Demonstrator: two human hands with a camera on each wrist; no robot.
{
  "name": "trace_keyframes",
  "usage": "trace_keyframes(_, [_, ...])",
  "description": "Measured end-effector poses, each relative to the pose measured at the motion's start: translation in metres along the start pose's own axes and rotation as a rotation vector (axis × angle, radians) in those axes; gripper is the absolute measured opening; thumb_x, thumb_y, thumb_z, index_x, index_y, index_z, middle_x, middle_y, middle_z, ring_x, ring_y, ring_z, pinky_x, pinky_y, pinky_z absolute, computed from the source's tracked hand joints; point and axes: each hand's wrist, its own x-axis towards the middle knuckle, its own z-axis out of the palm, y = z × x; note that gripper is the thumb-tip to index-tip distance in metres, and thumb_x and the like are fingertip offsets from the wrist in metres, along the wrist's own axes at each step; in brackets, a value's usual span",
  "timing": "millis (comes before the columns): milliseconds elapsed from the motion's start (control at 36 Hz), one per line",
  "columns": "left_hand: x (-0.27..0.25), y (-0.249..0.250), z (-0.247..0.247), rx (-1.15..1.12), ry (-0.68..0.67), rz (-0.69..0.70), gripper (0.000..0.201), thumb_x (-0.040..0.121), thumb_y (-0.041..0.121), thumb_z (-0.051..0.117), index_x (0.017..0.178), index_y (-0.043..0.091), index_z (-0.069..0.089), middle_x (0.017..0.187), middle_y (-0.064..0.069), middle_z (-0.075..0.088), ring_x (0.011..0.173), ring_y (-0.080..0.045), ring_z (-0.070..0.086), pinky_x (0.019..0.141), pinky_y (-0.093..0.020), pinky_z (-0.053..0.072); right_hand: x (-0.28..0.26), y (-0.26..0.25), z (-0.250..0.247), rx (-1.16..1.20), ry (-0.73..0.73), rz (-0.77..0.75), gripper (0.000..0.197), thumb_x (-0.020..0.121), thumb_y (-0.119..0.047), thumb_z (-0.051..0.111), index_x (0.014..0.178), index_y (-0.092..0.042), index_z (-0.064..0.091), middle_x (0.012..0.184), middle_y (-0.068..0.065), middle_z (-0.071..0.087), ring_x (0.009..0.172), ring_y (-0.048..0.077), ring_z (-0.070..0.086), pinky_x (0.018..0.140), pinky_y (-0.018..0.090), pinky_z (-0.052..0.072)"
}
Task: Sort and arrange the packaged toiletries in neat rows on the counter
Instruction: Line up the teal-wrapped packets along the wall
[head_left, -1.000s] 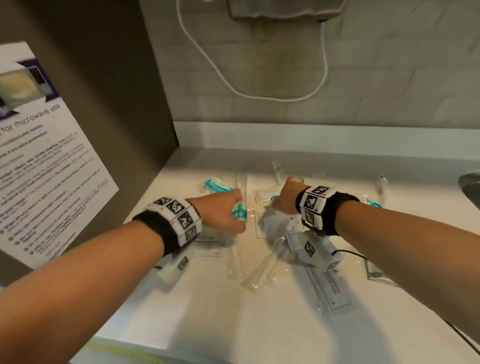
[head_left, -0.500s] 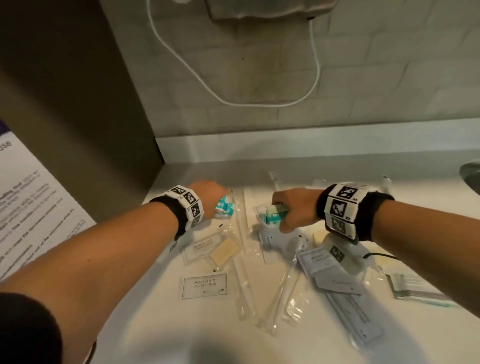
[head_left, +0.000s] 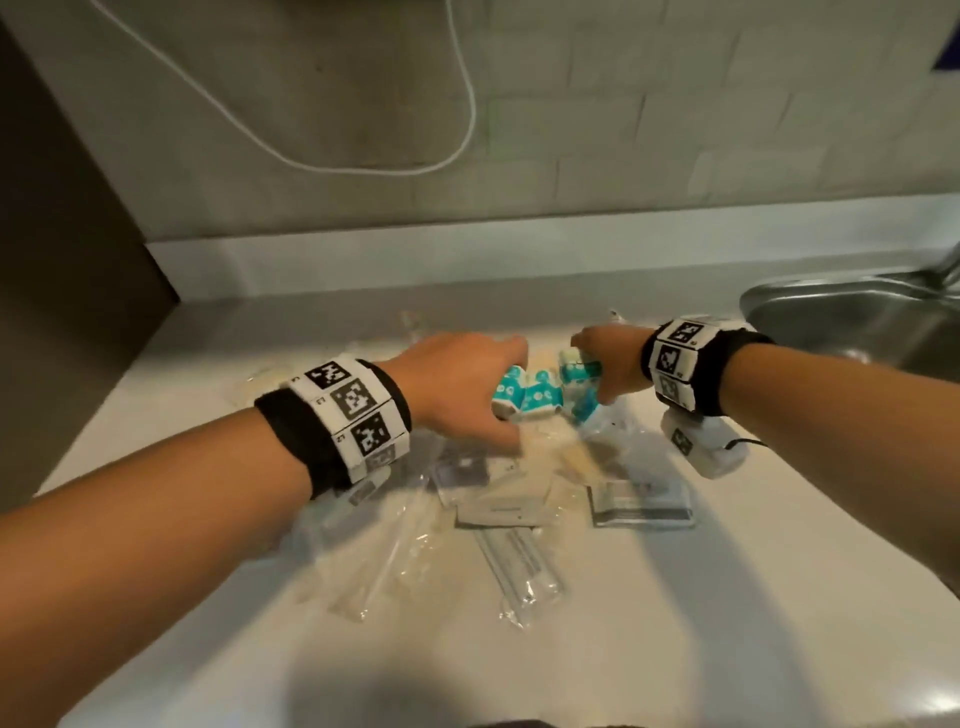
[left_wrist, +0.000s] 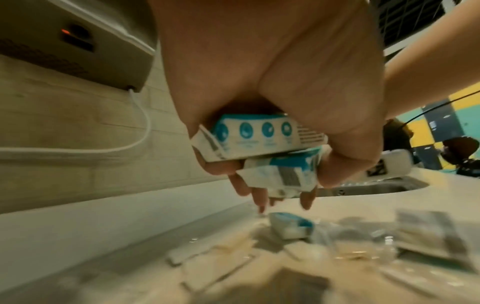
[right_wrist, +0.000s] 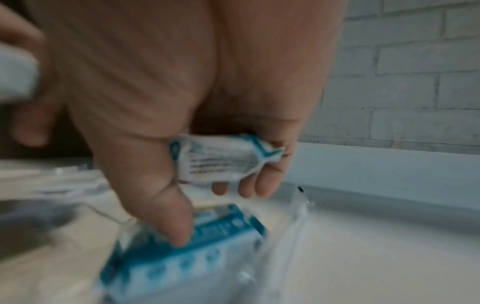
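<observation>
My left hand (head_left: 462, 384) grips two small teal-and-white cardboard boxes (head_left: 524, 397), long axes pointing at three o'clock toward my right hand (head_left: 610, 364), which pinches a matching teal-and-white box (head_left: 579, 387) above the white counter (head_left: 753, 597)

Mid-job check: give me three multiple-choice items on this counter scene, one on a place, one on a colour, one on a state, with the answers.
1. Where is the sink?
A. left of the pile
B. far right of the counter
C. behind the person

2. What colour is the print on the small boxes?
A. red
B. teal-blue
C. yellow

3. What is the left hand doing?
A. gripping small boxes
B. lying flat and empty
C. pulling the cord

Answers:
1 B, its steel basin lies beyond the right hand.
2 B, teal on white.
3 A, the left wrist view shows fingers round two boxes.
</observation>
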Motion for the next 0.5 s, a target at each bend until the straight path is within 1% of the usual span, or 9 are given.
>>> trace_keyframes(83, [0.004, 0.039, 0.009, -0.094, -0.055, 0.038, 0.055, 0.069, 0.063, 0.070, 0.101, 0.036, 0.034, 0.077, 0.015, 0.049, 0.066, -0.001, 0.047, 0.052, -0.022, 0.034, 0.002, 0.016, 0.014, -0.015, -0.033, -0.067, 0.086, 0.071, -0.016, 0.081, 0.143, -0.010, 0.034, 0.140, 0.010, 0.048, 0.125, 0.029, 0.050, 0.103, 0.037, 0.044])
trace_keyframes(111, [0.005, 0.052, 0.011, -0.122, -0.074, 0.048, 0.055, 0.070, 0.062, 0.071, 0.101, 0.037, 0.033, 0.078, 0.016, 0.050, 0.066, 0.001, 0.047, 0.052, -0.022, 0.034, 0.004, 0.020, 0.017, -0.006, -0.030, -0.083, 0.086, 0.071, -0.015, 0.081, 0.143, -0.010, 0.034, 0.140, 0.010, 0.048, 0.126, 0.030, 0.050, 0.103, 0.037, 0.043])
trace_keyframes(139, [0.007, 0.062, 0.015, -0.146, -0.091, 0.053, 0.054, 0.071, 0.060, 0.072, 0.100, 0.037, 0.033, 0.082, 0.015, 0.053, 0.067, 0.000, 0.049, 0.053, -0.021, 0.037, 0.007, 0.025, 0.021, 0.002, -0.012, -0.102, 0.083, 0.071, -0.014, 0.081, 0.141, -0.011, 0.036, 0.139, 0.010, 0.050, 0.124, 0.030, 0.052, 0.101, 0.036, 0.045])
trace_keyframes(194, [0.013, 0.081, 0.020, -0.175, -0.114, 0.047, 0.053, 0.073, 0.056, 0.075, 0.101, 0.036, 0.034, 0.093, 0.012, 0.061, 0.075, -0.005, 0.056, 0.057, -0.020, 0.043, 0.010, 0.031, 0.024, 0.016, 0.041, -0.141, 0.069, 0.074, -0.015, 0.079, 0.133, -0.011, 0.043, 0.131, 0.011, 0.057, 0.115, 0.030, 0.057, 0.093, 0.035, 0.047])
trace_keyframes(250, [0.022, 0.099, 0.022, -0.174, -0.116, 0.019, 0.056, 0.071, 0.053, 0.077, 0.109, 0.034, 0.041, 0.104, 0.010, 0.064, 0.085, -0.010, 0.060, 0.061, -0.022, 0.047, 0.012, 0.037, 0.025, 0.035, 0.081, -0.171, 0.058, 0.078, -0.018, 0.076, 0.127, -0.010, 0.045, 0.122, 0.013, 0.062, 0.107, 0.031, 0.061, 0.086, 0.034, 0.048])
trace_keyframes(306, [0.031, 0.115, 0.026, -0.143, -0.110, -0.008, 0.065, 0.068, 0.057, 0.080, 0.118, 0.033, 0.045, 0.113, 0.011, 0.064, 0.094, -0.011, 0.060, 0.067, -0.024, 0.046, 0.012, 0.043, 0.026, 0.058, 0.103, -0.189, 0.057, 0.079, -0.023, 0.075, 0.126, -0.009, 0.044, 0.116, 0.013, 0.063, 0.102, 0.031, 0.061, 0.080, 0.034, 0.048])
trace_keyframes(361, [0.038, 0.126, 0.032, -0.105, -0.096, -0.042, 0.070, 0.065, 0.060, 0.080, 0.121, 0.033, 0.047, 0.117, 0.011, 0.064, 0.098, -0.012, 0.060, 0.071, -0.026, 0.045, 0.013, 0.049, 0.025, 0.098, 0.115, -0.213, 0.062, 0.079, -0.026, 0.075, 0.129, -0.009, 0.043, 0.116, 0.013, 0.064, 0.102, 0.031, 0.060, 0.076, 0.032, 0.045])
trace_keyframes(444, [0.043, 0.134, 0.043, -0.052, -0.111, -0.098, 0.074, 0.062, 0.062, 0.079, 0.123, 0.033, 0.049, 0.115, 0.011, 0.063, 0.092, -0.012, 0.056, 0.071, -0.027, 0.043, 0.015, 0.059, 0.023, 0.143, 0.119, -0.263, 0.064, 0.079, -0.029, 0.075, 0.131, -0.009, 0.042, 0.115, 0.010, 0.064, 0.100, 0.029, 0.061, 0.075, 0.031, 0.045])
trace_keyframes(500, [0.044, 0.137, 0.047, -0.046, -0.155, -0.129, 0.064, 0.064, 0.060, 0.076, 0.117, 0.034, 0.049, 0.109, 0.010, 0.065, 0.083, -0.012, 0.054, 0.067, -0.029, 0.044, 0.016, 0.064, 0.020, 0.147, 0.126, -0.308, 0.061, 0.080, -0.031, 0.075, 0.128, -0.009, 0.045, 0.112, 0.010, 0.065, 0.093, 0.027, 0.060, 0.075, 0.032, 0.046])
